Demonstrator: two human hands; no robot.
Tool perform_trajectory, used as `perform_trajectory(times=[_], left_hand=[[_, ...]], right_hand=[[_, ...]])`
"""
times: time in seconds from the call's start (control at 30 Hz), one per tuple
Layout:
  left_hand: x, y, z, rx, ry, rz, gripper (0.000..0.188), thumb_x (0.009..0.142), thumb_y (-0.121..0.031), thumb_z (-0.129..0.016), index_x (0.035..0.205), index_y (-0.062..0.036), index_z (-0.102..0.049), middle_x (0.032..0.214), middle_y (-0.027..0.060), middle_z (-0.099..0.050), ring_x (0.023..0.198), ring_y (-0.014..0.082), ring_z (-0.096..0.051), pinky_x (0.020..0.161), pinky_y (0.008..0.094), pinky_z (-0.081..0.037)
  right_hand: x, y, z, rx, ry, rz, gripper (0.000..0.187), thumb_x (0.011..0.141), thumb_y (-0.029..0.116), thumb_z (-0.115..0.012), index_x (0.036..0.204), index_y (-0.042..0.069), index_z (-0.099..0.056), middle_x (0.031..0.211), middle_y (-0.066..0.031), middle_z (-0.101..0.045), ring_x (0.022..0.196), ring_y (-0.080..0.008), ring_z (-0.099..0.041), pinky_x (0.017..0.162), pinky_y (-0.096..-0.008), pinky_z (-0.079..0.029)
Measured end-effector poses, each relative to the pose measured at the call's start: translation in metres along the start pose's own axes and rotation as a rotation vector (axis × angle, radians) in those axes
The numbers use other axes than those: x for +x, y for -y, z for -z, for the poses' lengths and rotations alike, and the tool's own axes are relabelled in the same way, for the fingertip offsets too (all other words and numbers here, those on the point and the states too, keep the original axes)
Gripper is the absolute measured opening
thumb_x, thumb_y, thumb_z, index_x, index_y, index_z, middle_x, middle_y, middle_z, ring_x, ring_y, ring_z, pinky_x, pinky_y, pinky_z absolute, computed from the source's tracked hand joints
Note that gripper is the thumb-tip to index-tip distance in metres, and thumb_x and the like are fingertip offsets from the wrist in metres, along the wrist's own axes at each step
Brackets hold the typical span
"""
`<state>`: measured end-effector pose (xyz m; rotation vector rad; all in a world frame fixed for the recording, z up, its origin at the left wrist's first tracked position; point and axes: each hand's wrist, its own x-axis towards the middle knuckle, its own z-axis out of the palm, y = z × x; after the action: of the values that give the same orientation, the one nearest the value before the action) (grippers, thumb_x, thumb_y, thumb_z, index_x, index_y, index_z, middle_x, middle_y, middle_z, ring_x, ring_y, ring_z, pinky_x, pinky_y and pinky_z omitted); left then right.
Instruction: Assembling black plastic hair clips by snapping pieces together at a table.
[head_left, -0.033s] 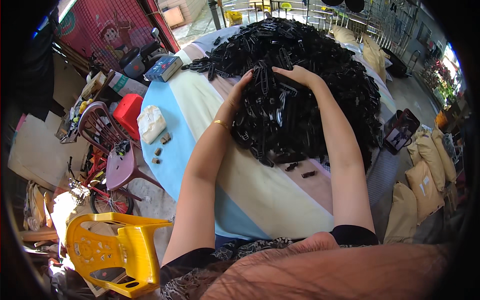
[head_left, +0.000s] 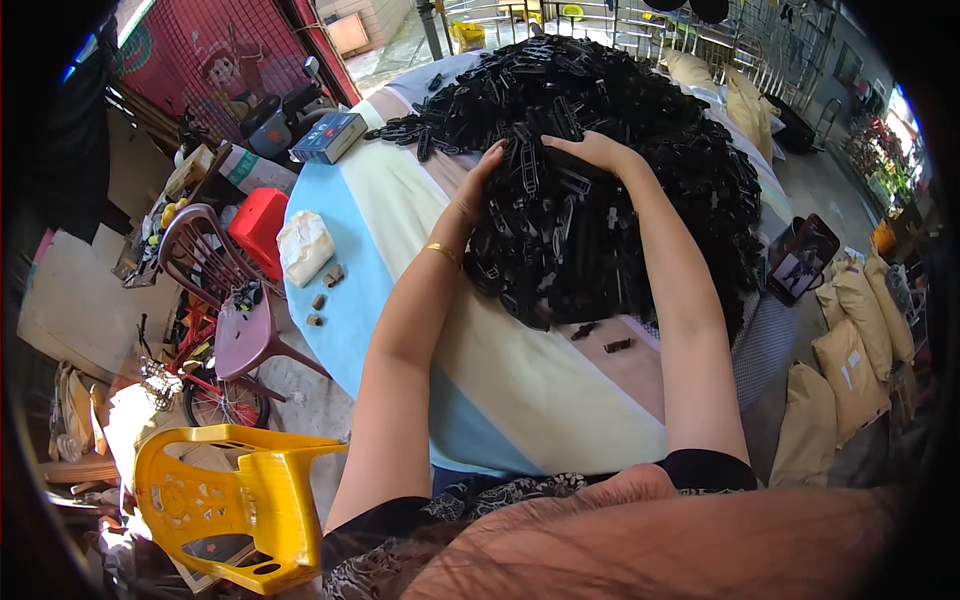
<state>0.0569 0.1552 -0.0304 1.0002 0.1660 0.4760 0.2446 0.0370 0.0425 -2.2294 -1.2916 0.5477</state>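
Note:
A large heap of small black plastic pieces [head_left: 560,235], which look like hair clips, covers much of a striped cloth-covered table [head_left: 520,400]. Both arms reach forward into it. My left hand [head_left: 487,170] presses against the heap's left side, thumb on top, the other fingers buried among the pieces. To its right, my right hand [head_left: 597,152] lies with its thumb stretched over the pieces, the remaining fingers hidden. Pieces fill the space between the two hands. Two loose dark pieces [head_left: 618,346] lie on the cloth at the heap's near edge.
On the table's left are a white packet [head_left: 304,248], small brown blocks [head_left: 318,301] and a blue box [head_left: 329,137]. A phone [head_left: 803,258] stands at the right edge. Beside the table are a yellow chair [head_left: 275,500], a purple chair [head_left: 245,335] and full sacks [head_left: 848,372].
Some black pieces between my forearms and along the heap's near edge have shifted. My hands have stayed almost in place.

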Motion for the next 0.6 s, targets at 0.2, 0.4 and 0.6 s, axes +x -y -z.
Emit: perform_trajectory(times=[0.2, 0.4, 0.6], left_hand=[[-0.033, 0.005, -0.013, 0.045, -0.059, -0.04, 0.063, 0.085, -0.034, -0.058, 0.138, -0.0097, -0.033, 0.125, 0.0069, -0.052, 0.111, 0.0186, -0.052, 0.094, 0.0321, -0.043], [-0.069, -0.005, -0.018, 0.402, -0.195, -0.048, 0.064, 0.083, -0.029, -0.063, 0.138, -0.0109, -0.033, 0.112, 0.0113, -0.054, 0.097, 0.018, -0.056, 0.083, 0.0269, -0.046], [-0.09, -0.016, -0.043, 1.046, -0.191, -0.536, 0.072, 0.069, -0.014, -0.073, 0.132, -0.0063, -0.039, 0.109, 0.0141, -0.057, 0.098, 0.0205, -0.056, 0.087, 0.0301, -0.045]], right_hand=[[-0.016, -0.01, -0.019, 0.056, 0.015, 0.016, 0.089, 0.069, 0.07, -0.06, 0.116, -0.005, -0.058, 0.112, -0.0265, -0.059, 0.106, -0.0305, -0.058, 0.092, -0.0358, -0.044], [-0.055, 0.007, -0.026, 0.08, 0.109, 0.088, 0.08, 0.072, 0.065, -0.063, 0.117, -0.002, -0.058, 0.104, -0.0212, -0.063, 0.099, -0.0271, -0.06, 0.09, -0.0344, -0.045], [-0.081, 0.009, 0.01, -0.272, -0.204, 0.33, 0.052, 0.07, 0.054, -0.066, 0.089, 0.006, -0.071, 0.089, -0.0141, -0.068, 0.085, -0.0296, -0.065, 0.077, -0.0352, -0.05]])
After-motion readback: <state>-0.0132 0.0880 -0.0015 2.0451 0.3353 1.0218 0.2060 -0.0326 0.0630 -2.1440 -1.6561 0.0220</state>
